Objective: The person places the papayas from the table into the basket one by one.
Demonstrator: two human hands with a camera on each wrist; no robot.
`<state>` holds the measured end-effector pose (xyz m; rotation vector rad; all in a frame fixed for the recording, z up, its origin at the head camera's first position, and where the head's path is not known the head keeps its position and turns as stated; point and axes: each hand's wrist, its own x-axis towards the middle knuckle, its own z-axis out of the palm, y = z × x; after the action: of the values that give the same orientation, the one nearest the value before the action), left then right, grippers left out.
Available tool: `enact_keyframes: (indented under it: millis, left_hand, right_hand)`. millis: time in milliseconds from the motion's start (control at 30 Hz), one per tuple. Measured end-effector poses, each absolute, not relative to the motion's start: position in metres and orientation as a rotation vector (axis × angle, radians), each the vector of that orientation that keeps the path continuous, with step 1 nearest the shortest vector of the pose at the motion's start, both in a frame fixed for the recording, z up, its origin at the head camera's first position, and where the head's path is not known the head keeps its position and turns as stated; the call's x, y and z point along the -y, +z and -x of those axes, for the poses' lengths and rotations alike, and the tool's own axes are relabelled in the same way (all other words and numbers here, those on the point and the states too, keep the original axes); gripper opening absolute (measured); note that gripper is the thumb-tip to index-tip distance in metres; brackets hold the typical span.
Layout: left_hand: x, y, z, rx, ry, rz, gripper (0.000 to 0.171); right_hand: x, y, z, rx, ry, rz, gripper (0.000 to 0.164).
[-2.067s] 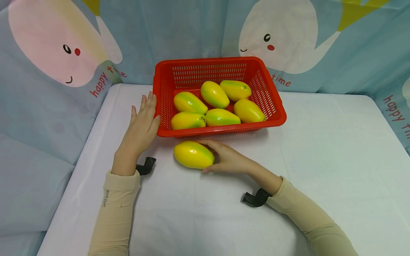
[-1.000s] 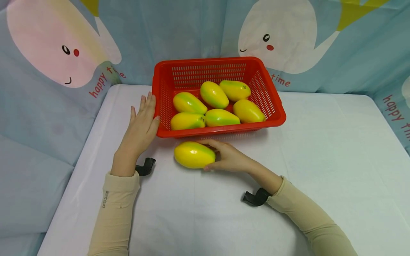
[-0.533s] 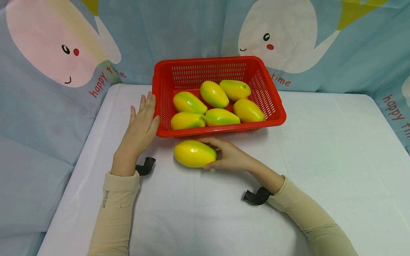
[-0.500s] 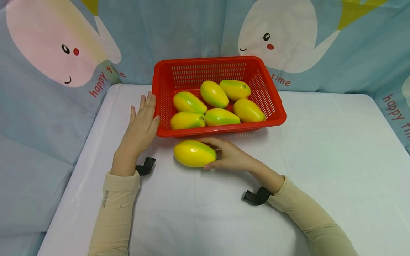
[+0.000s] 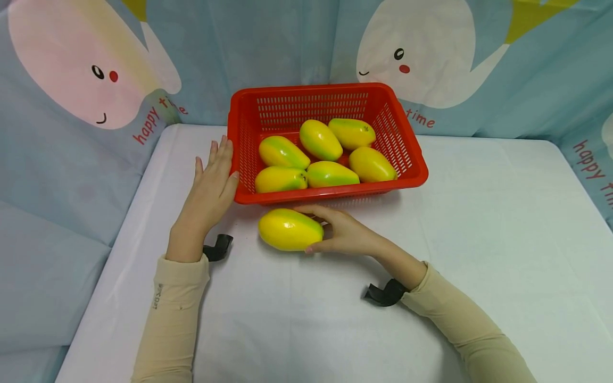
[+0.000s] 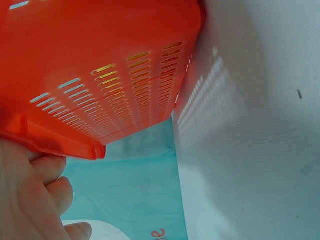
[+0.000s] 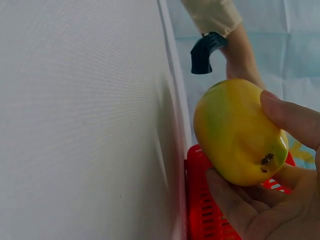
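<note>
In front of the red basket (image 5: 330, 196), my right hand (image 5: 342, 233) grips a yellow-green mango (image 5: 289, 230) by its right end. The right wrist view shows thumb and fingers on opposite sides of the mango (image 7: 235, 130), its dark stem mark facing the palm. My left hand (image 5: 208, 186) lies with straight fingers along the basket's left side. In the left wrist view, the fingers (image 6: 60, 195) of that hand touch the basket's rim (image 6: 65, 150) from outside. Several more mangoes (image 5: 332, 174) lie inside the basket.
The basket stands at the back of a white-covered table (image 5: 503, 239). Behind it hangs a blue curtain (image 5: 287, 42) printed with cartoon whales. A black camera mount sits at each wrist, the left one (image 5: 219, 248) and the right one (image 5: 384, 292).
The right hand and the mango have shifted only very slightly, the grip staying around its right end. The left hand, basket and mangoes inside look the same.
</note>
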<state>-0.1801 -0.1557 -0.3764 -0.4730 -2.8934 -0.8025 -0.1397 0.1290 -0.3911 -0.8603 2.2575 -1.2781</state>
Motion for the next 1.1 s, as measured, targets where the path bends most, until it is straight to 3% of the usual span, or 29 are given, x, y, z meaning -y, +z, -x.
enact_keyframes:
  millis: [1100]
  left_hand:
    - [0.155, -0.376, 0.179, 2.898, -0.815, 0.455, 0.061]
  right_hand:
    - [-0.133, -0.367, 0.130, -2.216, -1.280, 0.978, 0.075]
